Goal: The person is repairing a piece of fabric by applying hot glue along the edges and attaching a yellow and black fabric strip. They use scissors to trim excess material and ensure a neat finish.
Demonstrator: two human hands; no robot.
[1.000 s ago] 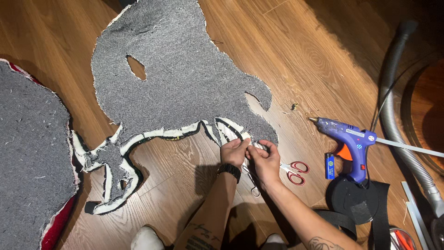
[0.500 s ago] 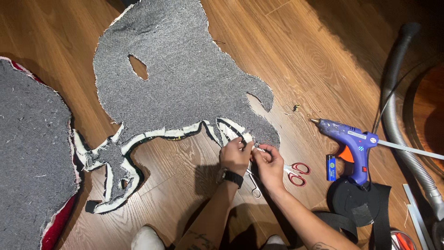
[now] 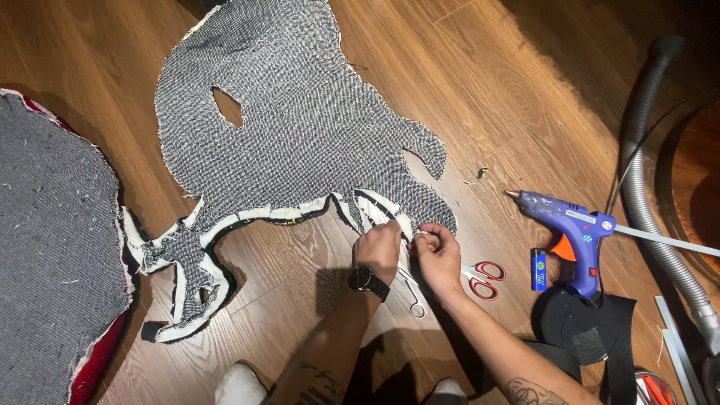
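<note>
Pinching: both hands meet at the lower right edge of the grey rug backing [image 3: 300, 127], which lies face down on the wooden floor [image 3: 487, 67].
Left hand: the left hand [image 3: 379, 251], a black wristwatch [image 3: 367, 280] on its wrist, bends knuckles-up, its fingertips closed on the rug's white folded border [image 3: 382, 214].
Right hand: the right hand [image 3: 439, 255] sits just beside the left one, its thumb and forefinger nipped on a small white bit of the same border at the rug's edge.
Forearms: both rise from the bottom of the view and converge on the rug's edge; each is tattooed.
Silver scissors [image 3: 411, 289]: on the floor just below the rug's edge, between the two wrists.
Red-handled scissors [image 3: 484, 277]: right of the right hand, close by the rug.
Blue glue gun [image 3: 570, 232]: well to the right of the rug, nozzle pointing towards it.
Blue lighter [image 3: 538, 268]: just beside the glue gun, on the rug's side.
Black webbing strap [image 3: 592, 330]: below the glue gun.
Grey vacuum hose [image 3: 645, 150]: farthest right of the rug.
</note>
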